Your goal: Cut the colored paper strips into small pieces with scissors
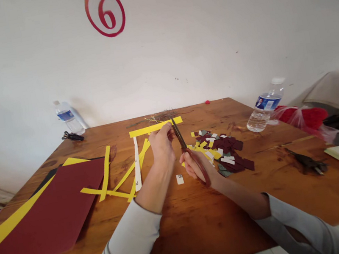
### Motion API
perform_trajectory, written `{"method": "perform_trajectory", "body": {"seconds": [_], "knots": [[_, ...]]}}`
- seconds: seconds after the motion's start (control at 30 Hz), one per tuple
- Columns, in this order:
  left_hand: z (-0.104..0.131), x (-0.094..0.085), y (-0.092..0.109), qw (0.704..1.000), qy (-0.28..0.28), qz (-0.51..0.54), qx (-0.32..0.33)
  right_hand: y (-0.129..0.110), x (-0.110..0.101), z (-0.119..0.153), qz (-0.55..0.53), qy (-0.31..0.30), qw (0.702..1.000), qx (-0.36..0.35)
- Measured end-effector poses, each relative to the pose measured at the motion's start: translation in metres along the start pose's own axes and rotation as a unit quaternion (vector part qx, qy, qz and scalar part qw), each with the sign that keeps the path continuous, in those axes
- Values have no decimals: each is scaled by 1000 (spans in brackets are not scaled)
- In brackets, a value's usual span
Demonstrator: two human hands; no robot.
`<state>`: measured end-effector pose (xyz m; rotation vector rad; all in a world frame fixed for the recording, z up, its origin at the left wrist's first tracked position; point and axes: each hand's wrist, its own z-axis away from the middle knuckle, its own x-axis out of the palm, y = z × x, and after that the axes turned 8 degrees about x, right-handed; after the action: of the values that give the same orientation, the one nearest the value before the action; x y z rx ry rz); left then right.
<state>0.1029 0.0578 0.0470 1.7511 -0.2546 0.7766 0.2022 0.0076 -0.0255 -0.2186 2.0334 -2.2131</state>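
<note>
My right hand [196,166] grips a pair of scissors [182,142] by its dark red handles, blades pointing away toward the wall. My left hand [161,144] pinches a small piece of paper right beside the blades; the piece itself is mostly hidden by my fingers. A yellow paper strip [155,127] lies flat just beyond both hands. To the right of the scissors sits a heap of small cut pieces [225,152] in maroon, yellow and white. A small white scrap [180,179] rests on the wooden table [191,222] between my forearms.
Several yellow strips [106,173] and a white strip [137,164] lie left of my hands, with a large maroon sheet [51,214] over yellow and black sheets. Water bottles [68,117] [264,105], black scissors [73,136], pliers [306,162], a red plastic bag [303,119].
</note>
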Motion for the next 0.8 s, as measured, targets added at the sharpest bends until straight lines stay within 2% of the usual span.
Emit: {"method": "perform_trajectory", "body": {"seconds": [0.47, 0.63, 0.8], "knots": [[0, 1, 0, 1000, 7, 5, -4, 2, -2, -1, 14, 23, 999, -22], [-1, 0, 0, 1000, 7, 0, -5, 1, -2, -1, 2, -3, 1000, -10], [-2, 0, 0, 1000, 7, -5, -7, 5, -1, 0, 1, -8, 1000, -30]]}}
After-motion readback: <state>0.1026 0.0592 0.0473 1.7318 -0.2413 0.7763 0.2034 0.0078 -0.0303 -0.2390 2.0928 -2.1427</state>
